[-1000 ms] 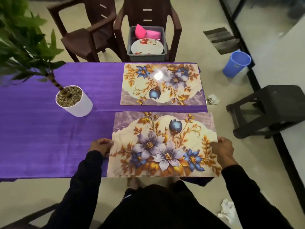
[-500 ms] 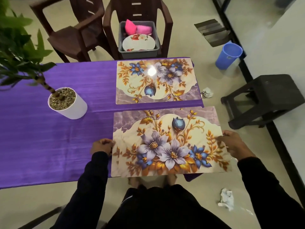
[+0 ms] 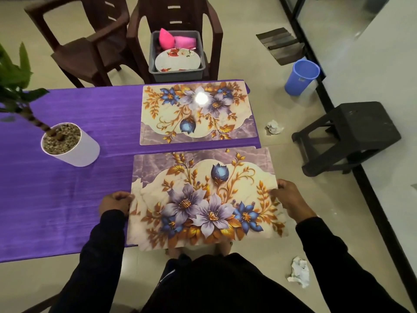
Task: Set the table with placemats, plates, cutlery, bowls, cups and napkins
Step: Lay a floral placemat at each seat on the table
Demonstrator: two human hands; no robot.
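A floral placemat (image 3: 198,114) lies flat at the far right of the purple table (image 3: 56,199). I hold a stack of matching floral placemats (image 3: 203,199) over the table's near right corner; the edges of lower mats peek out at left and bottom. My left hand (image 3: 116,202) grips the stack's left edge. My right hand (image 3: 290,198) grips its right edge. The stack juts past the table's right end and front edge. A grey tub (image 3: 177,74) on the far chair holds a flowered plate (image 3: 178,61) and pink napkins (image 3: 176,40).
A potted plant in a white pot (image 3: 74,150) stands on the table's left half. Two brown chairs (image 3: 90,48) stand beyond the table. On the floor at right are a black stool (image 3: 352,134), a blue bucket (image 3: 301,77) and crumpled paper (image 3: 299,272).
The stack in my hands has shifted a little to the right and towards me, so it overhangs the table's end more. Both hands keep their grip on its edges.
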